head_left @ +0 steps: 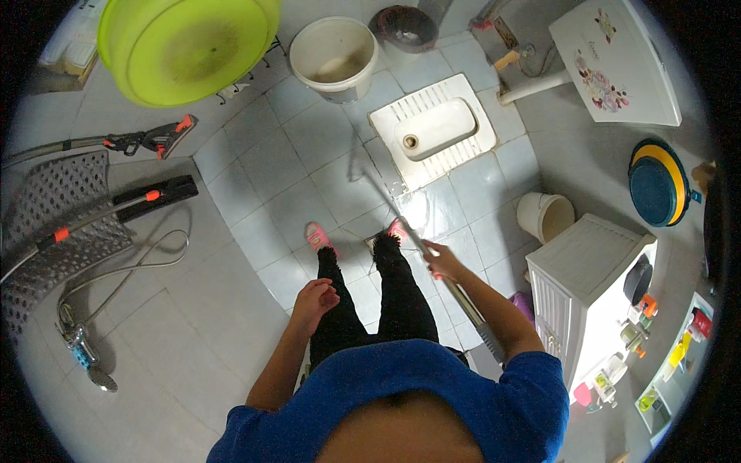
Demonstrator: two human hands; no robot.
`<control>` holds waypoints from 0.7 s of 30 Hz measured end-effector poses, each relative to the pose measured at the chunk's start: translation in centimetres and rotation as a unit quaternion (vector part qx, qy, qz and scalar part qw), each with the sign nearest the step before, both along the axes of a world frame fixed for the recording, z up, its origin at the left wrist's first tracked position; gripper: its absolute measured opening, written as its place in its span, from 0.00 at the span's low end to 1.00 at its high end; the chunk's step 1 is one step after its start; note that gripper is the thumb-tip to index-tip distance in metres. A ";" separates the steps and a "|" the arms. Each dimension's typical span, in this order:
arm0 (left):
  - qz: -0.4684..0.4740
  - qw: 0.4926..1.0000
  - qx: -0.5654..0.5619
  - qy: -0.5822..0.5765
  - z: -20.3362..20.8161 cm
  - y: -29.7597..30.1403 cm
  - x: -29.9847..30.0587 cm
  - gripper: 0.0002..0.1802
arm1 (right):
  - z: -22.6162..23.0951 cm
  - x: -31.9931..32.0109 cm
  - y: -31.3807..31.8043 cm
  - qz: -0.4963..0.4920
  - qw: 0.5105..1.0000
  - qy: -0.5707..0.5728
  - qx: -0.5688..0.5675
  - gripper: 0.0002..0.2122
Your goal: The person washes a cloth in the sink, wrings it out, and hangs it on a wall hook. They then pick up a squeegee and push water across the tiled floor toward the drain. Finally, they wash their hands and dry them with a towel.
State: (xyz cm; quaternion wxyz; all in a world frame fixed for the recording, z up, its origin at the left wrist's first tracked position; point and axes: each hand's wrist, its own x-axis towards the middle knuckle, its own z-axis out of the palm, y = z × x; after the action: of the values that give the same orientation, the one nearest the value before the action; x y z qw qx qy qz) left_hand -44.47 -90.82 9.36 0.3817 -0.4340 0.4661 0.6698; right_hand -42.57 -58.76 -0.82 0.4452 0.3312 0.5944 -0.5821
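My right hand [441,261] is wrapped round a long grey metal pole [466,302], with its ridged upper end beside my right forearm. The pole slants down and forward to the tiled floor, left of the white squat toilet [444,127]. Its far end is thin and blurred, so what is fixed there I cannot make out. My left hand [315,302] hangs above my left thigh, fingers curled in, nothing seen in them. My feet, in pink slippers [316,236], stand apart on the tiles.
A white bucket [333,62] and a dark bin [407,29] stand beyond the toilet; another bucket [545,216] lies tilted at right, near a white cabinet [590,247]. A green basin [189,46] hangs upper left. Shower hose [123,282] and mop [150,143] lie left.
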 end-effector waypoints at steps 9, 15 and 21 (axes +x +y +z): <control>0.038 0.998 -0.040 0.023 1.2 0.7 -0.8 0.10 | -6.6 -4.3 -4.4 0.286 0.958 -0.003 0.001 0.23; 0.056 0.996 -0.062 0.016 1.0 0.7 -0.4 0.10 | -0.5 -5.4 8.0 0.234 0.967 -0.061 0.077 0.22; 0.036 0.998 -0.044 0.028 1.6 2.8 -2.0 0.10 | 1.2 -5.9 14.1 0.248 0.957 -0.074 0.130 0.24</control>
State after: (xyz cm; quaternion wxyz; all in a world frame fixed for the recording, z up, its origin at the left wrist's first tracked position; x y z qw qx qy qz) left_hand -46.43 -88.01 10.96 0.3245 -0.4484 0.4897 0.6737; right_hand -48.42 -44.67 0.40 0.5714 0.2706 0.6939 -0.3448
